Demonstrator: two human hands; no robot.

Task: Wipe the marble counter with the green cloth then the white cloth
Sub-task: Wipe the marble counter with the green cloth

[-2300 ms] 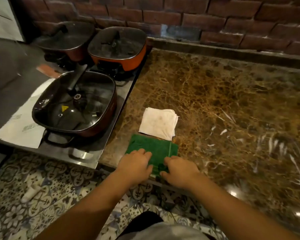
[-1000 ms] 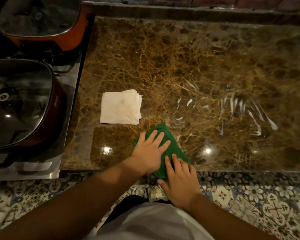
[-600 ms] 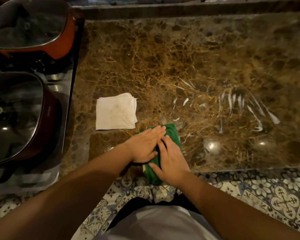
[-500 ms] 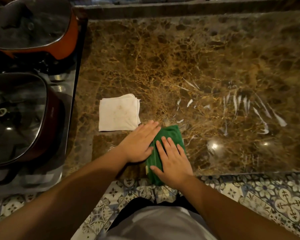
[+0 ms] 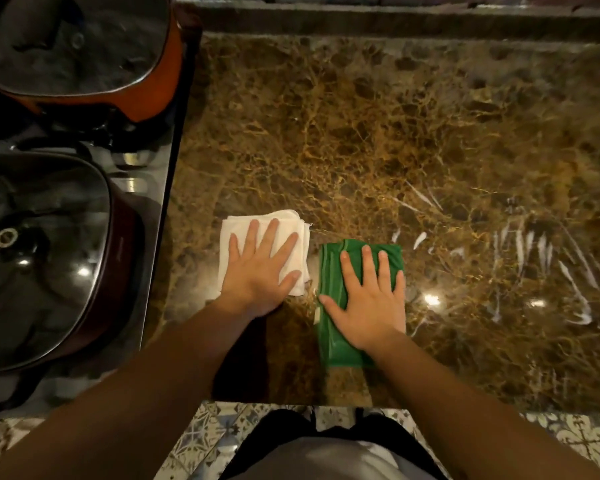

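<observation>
1. On the marble counter, near its front edge, both hands lie flat with fingers spread apart and palms pressed down; neither hand grips or pinches anything.
2. Left hand: its fingers are splayed across the white cloth, a folded square lying toward the counter's left side.
3. Right hand: its fingers are fanned over the green cloth, a folded rectangle whose long side runs from the front edge inward. The heel of the hand covers the cloth's right half.
4. These 2 cloths lie side by side, close but apart, with a narrow strip of bare marble between them.
5. Marble: brown with golden veining, glossy, with small bright light reflections just right of the green cloth. Pale whitish streaks mark the surface further right, well apart from both cloths.
6. Left of the counter sits a darker stove surface carrying 2 lidded pans: a dark red pan nearer and an orange pan behind it, both with glass lids.
7. Along the back runs a raised stone ledge.
8. Below the counter's front edge, a patterned tile floor shows around the person's grey shirt.
</observation>
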